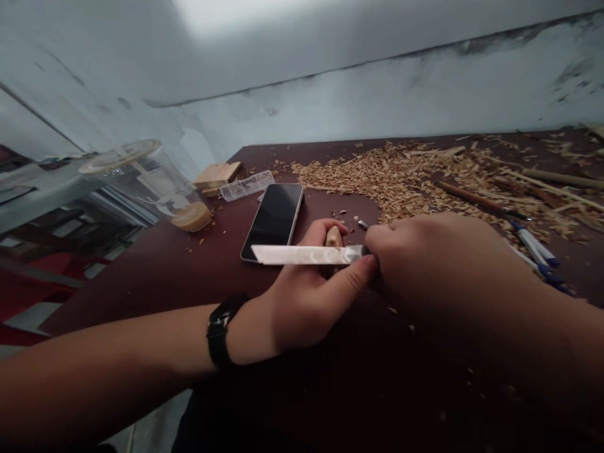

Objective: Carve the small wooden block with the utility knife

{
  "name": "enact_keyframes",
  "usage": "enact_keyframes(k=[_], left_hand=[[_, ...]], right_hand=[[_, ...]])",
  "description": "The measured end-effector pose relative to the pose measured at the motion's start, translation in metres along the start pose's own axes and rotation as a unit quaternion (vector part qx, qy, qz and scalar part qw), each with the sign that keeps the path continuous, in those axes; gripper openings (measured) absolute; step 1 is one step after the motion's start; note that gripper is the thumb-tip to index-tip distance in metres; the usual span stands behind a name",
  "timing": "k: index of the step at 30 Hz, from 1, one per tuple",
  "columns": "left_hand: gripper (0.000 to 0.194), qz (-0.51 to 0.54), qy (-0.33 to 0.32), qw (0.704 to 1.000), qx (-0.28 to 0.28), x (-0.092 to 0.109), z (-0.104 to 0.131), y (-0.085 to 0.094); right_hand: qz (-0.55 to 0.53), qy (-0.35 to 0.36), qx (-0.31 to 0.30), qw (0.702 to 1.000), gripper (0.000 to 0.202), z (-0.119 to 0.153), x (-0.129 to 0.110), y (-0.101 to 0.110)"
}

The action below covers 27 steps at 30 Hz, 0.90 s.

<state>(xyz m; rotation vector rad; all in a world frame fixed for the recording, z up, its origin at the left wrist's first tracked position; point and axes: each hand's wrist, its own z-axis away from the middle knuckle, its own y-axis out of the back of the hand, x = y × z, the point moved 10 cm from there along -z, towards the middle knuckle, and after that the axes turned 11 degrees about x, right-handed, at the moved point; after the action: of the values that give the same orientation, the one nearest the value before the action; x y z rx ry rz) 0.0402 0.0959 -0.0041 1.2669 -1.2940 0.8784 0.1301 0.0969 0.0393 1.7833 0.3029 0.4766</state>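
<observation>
My left hand (311, 296), with a black watch (221, 330) on its wrist, is closed around a small piece of wood (333, 237). Only the pale tip of the wood shows above the fingers. My right hand (425, 258) is closed on a knife whose long flat blade (302, 254) points left, across the front of the wood and over my left hand. The knife's handle is mostly hidden in my fist. My left thumb reaches to the base of the blade, near my right fingers. Behind the blade lies a dark-screened phone (276, 217).
Wood shavings (401, 176) are heaped along the back of the dark red table (189, 283). A plastic cup (160, 189) with a little brown drink, a clear compartment case (248, 185) and a wooden block (218, 175) stand left. Pens (533, 245) and a brown-handled tool (472, 196) lie right.
</observation>
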Motion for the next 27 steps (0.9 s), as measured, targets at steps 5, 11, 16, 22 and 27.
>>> enact_keyframes(k=[5, 11, 16, 22, 27], left_hand=[[0.041, 0.000, 0.005, 0.999, 0.046, -0.004, 0.000, 0.004], [0.060, -0.029, -0.001, 0.997, -0.070, 0.004, 0.005, 0.000], [0.052, -0.115, -0.038, 0.990, -0.073, 0.008, 0.002, 0.003], [0.056, -0.176, -0.068, 0.982, 0.021, 0.008, -0.002, 0.012], [0.055, -0.153, -0.045, 0.987, 0.034, 0.004, -0.003, 0.016]], right_hand=[[0.018, -0.029, 0.011, 0.999, 0.015, 0.005, 0.008, 0.001], [-0.065, 0.060, -0.020, 0.996, 0.006, 0.002, -0.007, -0.001], [-0.040, 0.075, -0.040, 0.996, 0.012, 0.001, -0.005, -0.001], [-0.017, 0.075, -0.030, 0.997, 0.013, 0.003, 0.006, -0.008], [-0.022, 0.093, 0.034, 0.995, 0.020, 0.009, 0.005, -0.006]])
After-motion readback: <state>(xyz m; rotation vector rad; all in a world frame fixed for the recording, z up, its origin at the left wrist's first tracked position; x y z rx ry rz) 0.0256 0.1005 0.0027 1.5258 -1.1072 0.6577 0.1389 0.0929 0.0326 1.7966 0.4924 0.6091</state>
